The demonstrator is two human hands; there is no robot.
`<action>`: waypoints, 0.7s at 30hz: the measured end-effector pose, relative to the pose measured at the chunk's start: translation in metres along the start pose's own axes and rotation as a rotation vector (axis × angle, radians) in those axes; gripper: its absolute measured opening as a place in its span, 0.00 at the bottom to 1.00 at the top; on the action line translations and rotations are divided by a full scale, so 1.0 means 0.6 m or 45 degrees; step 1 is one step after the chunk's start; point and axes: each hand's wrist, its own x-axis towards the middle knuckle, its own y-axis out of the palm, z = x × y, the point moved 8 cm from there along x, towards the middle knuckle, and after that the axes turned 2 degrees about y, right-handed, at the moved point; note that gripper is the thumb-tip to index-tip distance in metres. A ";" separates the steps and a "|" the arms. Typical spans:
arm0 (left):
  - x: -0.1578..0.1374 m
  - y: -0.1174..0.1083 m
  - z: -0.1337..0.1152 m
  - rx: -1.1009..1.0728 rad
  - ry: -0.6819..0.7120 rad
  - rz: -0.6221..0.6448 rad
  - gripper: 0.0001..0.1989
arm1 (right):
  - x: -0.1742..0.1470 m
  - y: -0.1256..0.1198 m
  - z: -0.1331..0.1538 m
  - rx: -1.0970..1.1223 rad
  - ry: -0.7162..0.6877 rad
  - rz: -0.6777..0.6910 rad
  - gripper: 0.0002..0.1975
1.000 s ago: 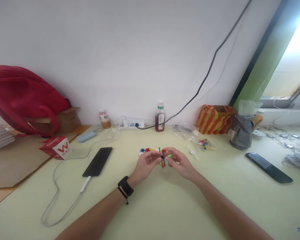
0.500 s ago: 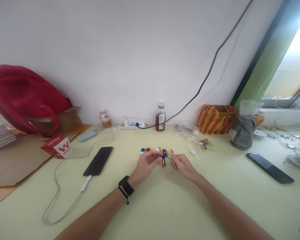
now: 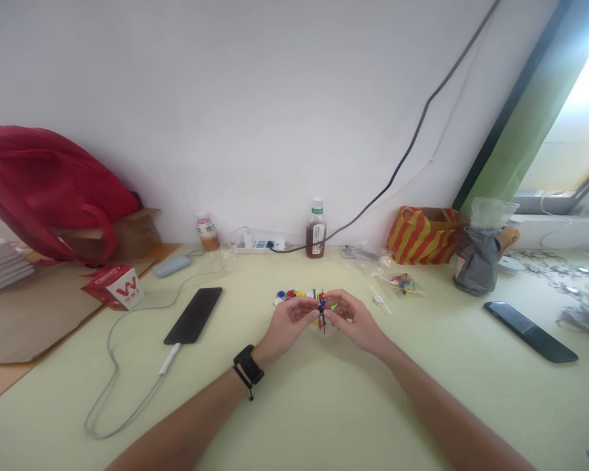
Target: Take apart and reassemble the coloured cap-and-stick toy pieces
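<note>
Between my two hands is a small, thin black piece [image 3: 323, 316] with long narrow ends; its exact kind is too small to make out. My left hand [image 3: 290, 322] pinches it between thumb and fingers. From the other side my right hand [image 3: 356, 320] has its thumb and fingertips closed at the same piece. Just behind the fingers lie small round coloured pieces, a blue one [image 3: 281, 294] and a white one [image 3: 309, 296] among them. Yellow, red and green bits show partly under and between my hands.
A white stick-like piece [image 3: 380, 299] and a clear bag of coloured parts [image 3: 405, 284] lie to the right. A brown bottle [image 3: 316, 230] stands by the wall near a power strip [image 3: 255, 243]. To the left lies a phone [image 3: 194, 315] on a cable, beside a red-and-white box [image 3: 115, 286].
My right hand has moved left from the coloured pieces to the black piece, and its fingers now meet it there. My left hand has stayed nearly in place, still pinching.
</note>
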 end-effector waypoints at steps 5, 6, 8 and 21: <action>0.000 -0.001 -0.001 -0.011 -0.008 0.002 0.16 | -0.006 -0.010 0.007 -0.152 -0.118 -0.088 0.25; 0.000 -0.001 -0.001 -0.010 -0.010 -0.001 0.16 | -0.008 -0.012 0.008 -0.164 -0.133 -0.114 0.27; 0.000 -0.002 -0.001 -0.010 -0.012 -0.009 0.16 | -0.009 -0.016 0.007 -0.168 -0.138 -0.161 0.25; 0.001 -0.003 0.005 -0.008 -0.011 0.000 0.17 | 0.003 -0.005 0.001 0.028 0.002 -0.060 0.18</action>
